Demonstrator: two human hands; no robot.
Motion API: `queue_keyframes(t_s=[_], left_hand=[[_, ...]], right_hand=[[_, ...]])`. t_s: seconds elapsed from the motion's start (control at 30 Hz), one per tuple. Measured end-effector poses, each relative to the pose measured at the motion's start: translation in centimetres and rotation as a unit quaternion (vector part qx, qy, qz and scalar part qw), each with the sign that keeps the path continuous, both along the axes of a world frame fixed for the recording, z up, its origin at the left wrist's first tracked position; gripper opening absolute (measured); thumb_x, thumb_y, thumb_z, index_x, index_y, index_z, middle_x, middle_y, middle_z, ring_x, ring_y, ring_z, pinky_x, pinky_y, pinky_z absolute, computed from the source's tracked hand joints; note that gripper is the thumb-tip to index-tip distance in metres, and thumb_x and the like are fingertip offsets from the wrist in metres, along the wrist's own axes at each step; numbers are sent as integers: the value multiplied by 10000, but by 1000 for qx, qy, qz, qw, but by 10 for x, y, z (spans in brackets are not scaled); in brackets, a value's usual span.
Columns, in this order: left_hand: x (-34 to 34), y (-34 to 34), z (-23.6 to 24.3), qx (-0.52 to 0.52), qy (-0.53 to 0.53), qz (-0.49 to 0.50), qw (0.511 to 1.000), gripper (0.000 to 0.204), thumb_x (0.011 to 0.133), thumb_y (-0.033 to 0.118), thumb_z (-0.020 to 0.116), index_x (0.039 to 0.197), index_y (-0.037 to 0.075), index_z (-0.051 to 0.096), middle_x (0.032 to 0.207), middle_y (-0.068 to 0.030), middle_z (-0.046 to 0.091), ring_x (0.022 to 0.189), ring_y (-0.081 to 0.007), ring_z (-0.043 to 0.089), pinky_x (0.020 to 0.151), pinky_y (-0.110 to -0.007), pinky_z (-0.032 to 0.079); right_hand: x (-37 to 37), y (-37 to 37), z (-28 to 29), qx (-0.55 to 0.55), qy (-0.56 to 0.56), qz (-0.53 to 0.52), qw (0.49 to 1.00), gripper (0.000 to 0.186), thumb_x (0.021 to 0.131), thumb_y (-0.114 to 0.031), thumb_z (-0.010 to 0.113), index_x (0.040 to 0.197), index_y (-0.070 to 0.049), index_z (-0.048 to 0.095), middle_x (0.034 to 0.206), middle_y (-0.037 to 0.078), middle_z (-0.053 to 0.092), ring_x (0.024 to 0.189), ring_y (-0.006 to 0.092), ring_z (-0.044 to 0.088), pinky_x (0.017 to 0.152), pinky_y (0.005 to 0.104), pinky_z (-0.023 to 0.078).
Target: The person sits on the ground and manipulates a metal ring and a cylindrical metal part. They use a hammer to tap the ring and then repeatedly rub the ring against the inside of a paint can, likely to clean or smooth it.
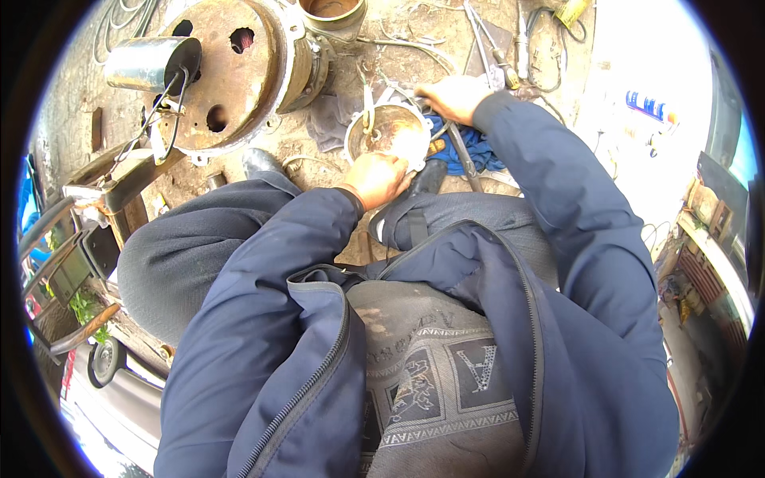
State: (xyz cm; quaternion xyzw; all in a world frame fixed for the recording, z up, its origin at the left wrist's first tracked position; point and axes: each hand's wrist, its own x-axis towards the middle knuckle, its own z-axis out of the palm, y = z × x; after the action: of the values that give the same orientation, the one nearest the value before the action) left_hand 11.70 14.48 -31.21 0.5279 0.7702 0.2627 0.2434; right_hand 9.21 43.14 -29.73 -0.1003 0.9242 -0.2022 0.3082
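Observation:
A round, open metal housing [351, 142] sits between my feet, rusty brown inside, with pale wire leads [368, 107] rising over its far edge. My left hand [374, 180] is closed on its near rim, thumb and fingers together. Beyond its far right side is my right hand [457, 97], fingers curled in a pinch near the leads; what lies between the fingertips is too small to make out. Below that hand, a dark metal bar [462, 155] leans over a blue cloth [478, 151]. A small yellow-handled tool [436, 147] lies beside the cloth.
At the upper left stands a large rusty round motor end [211, 88] with a metal cylinder [151, 62] and black cables on it. Another metal ring [331, 16] is at the top. Long-handled tools [496, 56] lie ahead right; a blue-white can [645, 105] lies farther right.

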Motion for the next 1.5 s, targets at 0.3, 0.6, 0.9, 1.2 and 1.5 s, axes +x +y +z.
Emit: queue_keyframes(t_s=[0.3, 0.6, 0.9, 1.2, 1.5], left_hand=[[5, -3, -4, 13, 9, 3, 1000, 282, 980, 330, 710, 928, 53, 711, 799, -173, 727, 752, -372, 743, 695, -475, 597], [9, -5, -3, 6, 22, 7, 1000, 284, 986, 327, 708, 942, 46, 697, 816, -170, 726, 771, -364, 744, 716, -465, 600], [9, -8, -4, 13, -2, 4, 1000, 274, 963, 316, 724, 982, 44, 706, 884, -169, 730, 832, -363, 743, 745, -468, 603], [12, -11, -6, 8, 12, 1, 1000, 263, 960, 319, 730, 958, 58, 704, 844, -145, 712, 792, -340, 736, 713, -446, 604], [15, -14, -6, 14, 9, -8, 1000, 259, 963, 313, 726, 986, 55, 718, 872, -151, 712, 800, -341, 738, 728, -448, 605]], right_hand=[[71, -28, 43, -19, -8, -158, 987, 345, 1046, -233, 568, 1341, -104, 693, 1063, 209, 773, 988, 388, 749, 893, 485, 580], [68, -6, 0, -224, -139, -317, 911, 369, 1075, -246, 541, 1360, -77, 705, 855, 111, 698, 635, 243, 649, 589, 392, 536], [62, -14, 1, -243, -235, -386, 859, 407, 1121, -260, 518, 1452, -70, 659, 709, -3, 564, 498, 102, 445, 477, 289, 385], [44, -11, -6, -186, -199, -307, 912, 396, 1095, -281, 544, 1412, -94, 689, 782, 53, 609, 554, 126, 499, 542, 323, 435], [22, -20, 20, -192, -331, -391, 837, 393, 1087, -338, 575, 1415, -150, 684, 727, 13, 574, 523, 99, 471, 416, 293, 372]])
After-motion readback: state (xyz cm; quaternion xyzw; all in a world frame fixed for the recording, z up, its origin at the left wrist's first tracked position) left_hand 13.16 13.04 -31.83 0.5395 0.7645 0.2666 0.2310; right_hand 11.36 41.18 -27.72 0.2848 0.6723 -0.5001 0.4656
